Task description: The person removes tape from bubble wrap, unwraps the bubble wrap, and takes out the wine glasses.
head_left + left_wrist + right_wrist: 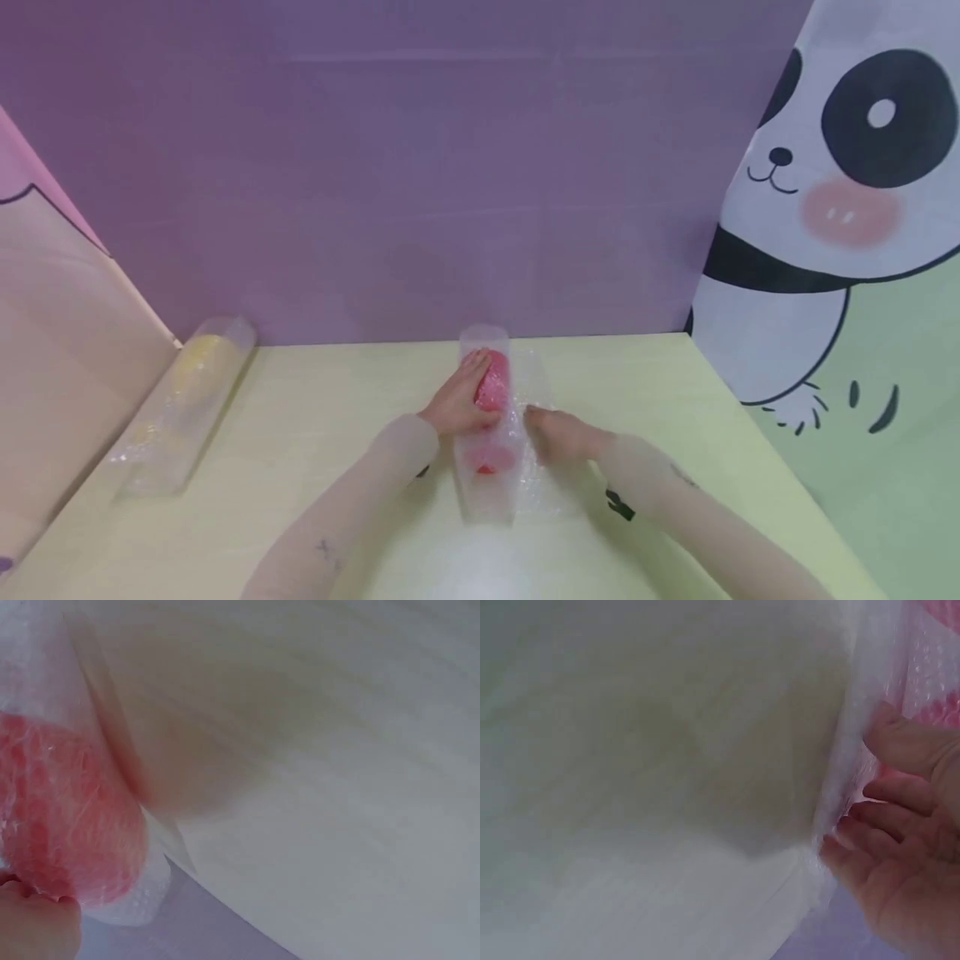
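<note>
A red object (492, 383) lies wrapped in clear bubble wrap (483, 500) as a long roll at the middle of the table. From the left, my left hand (462, 402) rests across the roll, fingers extended over the red part and thumb spread below. In the left wrist view, fingertips press at the end of the red object (71, 817). My right hand (562, 433) is at the roll's right side, over a flat flap of wrap (536, 492). In the right wrist view, its loosely bent fingers (870, 840) touch the wrap's edge, with the thumb apart from them.
Another bubble-wrapped roll (187, 400), with something yellow inside, lies along the left side of the pale table (322, 417). A purple backdrop (450, 183) stands behind the table. Printed panels flank it, the right one with a panda (795, 333).
</note>
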### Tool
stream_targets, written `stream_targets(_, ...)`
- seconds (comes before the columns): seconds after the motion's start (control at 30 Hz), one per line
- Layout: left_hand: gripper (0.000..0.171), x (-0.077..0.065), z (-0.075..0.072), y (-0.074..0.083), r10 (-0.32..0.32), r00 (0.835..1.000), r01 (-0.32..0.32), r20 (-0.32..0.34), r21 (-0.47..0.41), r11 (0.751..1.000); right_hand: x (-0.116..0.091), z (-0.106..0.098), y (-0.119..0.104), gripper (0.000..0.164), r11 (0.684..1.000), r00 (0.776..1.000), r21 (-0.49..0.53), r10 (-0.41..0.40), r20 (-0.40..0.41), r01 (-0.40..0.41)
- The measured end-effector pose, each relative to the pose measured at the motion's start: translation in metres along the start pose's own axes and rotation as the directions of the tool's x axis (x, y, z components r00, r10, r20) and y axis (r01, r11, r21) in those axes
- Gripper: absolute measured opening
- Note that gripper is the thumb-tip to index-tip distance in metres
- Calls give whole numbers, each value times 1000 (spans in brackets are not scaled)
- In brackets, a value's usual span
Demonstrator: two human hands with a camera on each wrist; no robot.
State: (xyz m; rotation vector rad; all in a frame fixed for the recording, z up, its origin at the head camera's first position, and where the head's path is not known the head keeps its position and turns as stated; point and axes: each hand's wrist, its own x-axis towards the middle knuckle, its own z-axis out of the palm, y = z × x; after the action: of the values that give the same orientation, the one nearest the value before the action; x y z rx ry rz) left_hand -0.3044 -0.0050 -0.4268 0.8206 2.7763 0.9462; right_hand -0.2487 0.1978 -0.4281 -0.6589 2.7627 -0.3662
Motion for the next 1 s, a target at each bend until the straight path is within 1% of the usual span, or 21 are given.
stream_targets(0.1, 96, 2, -5, 2, 22, 1000, -22, 13, 25, 999, 6, -4, 3, 73, 1000, 999, -22, 5, 32, -5)
stream_targets(0.2, 95, 3, -10, 3, 39, 998, -41, 43, 60, 997, 9, -7, 3, 73, 999, 998, -36, 19, 60, -17)
stream_targets(0.27, 95, 3, -14, 3, 45, 997, -50, 58, 74, 996, 9, -10, 2, 72, 999, 997, -43, 25, 69, -22)
stream_targets(0.33, 94, 2, -18, 2, 41, 997, -45, 64, 73, 996, 10, -11, 0, 72, 998, 997, -57, 33, 75, -29)
stream_targets(0.4, 94, 1, -21, 0, 31, 997, -35, 66, 62, 997, 11, -13, -1, 71, 996, 996, -73, 47, 81, -41)
stream_targets(0.57, 96, -5, -27, -8, -42, 996, 40, 78, 25, 999, 14, -13, -2, 72, 991, 990, -100, 94, 105, -84)
stream_targets(0.63, 97, -9, -29, -13, -64, 996, 64, 67, -1, 998, 14, -13, -2, 72, 991, 988, -92, 102, 112, -92)
stream_targets(0.8, 98, -15, -33, -27, -72, 997, 73, 23, -52, 996, 15, -12, 1, 74, 994, 988, -35, 107, 113, -104)
stream_targets(0.9, 97, -19, -33, -34, -70, 997, 71, 16, -79, 994, 14, -11, 3, 74, 994, 988, -2, 108, 109, -109)
stream_targets(1.0, 96, -25, -34, -40, -59, 998, 59, 1, -142, 988, 14, -9, 4, 75, 994, 989, 11, 106, 105, -108)
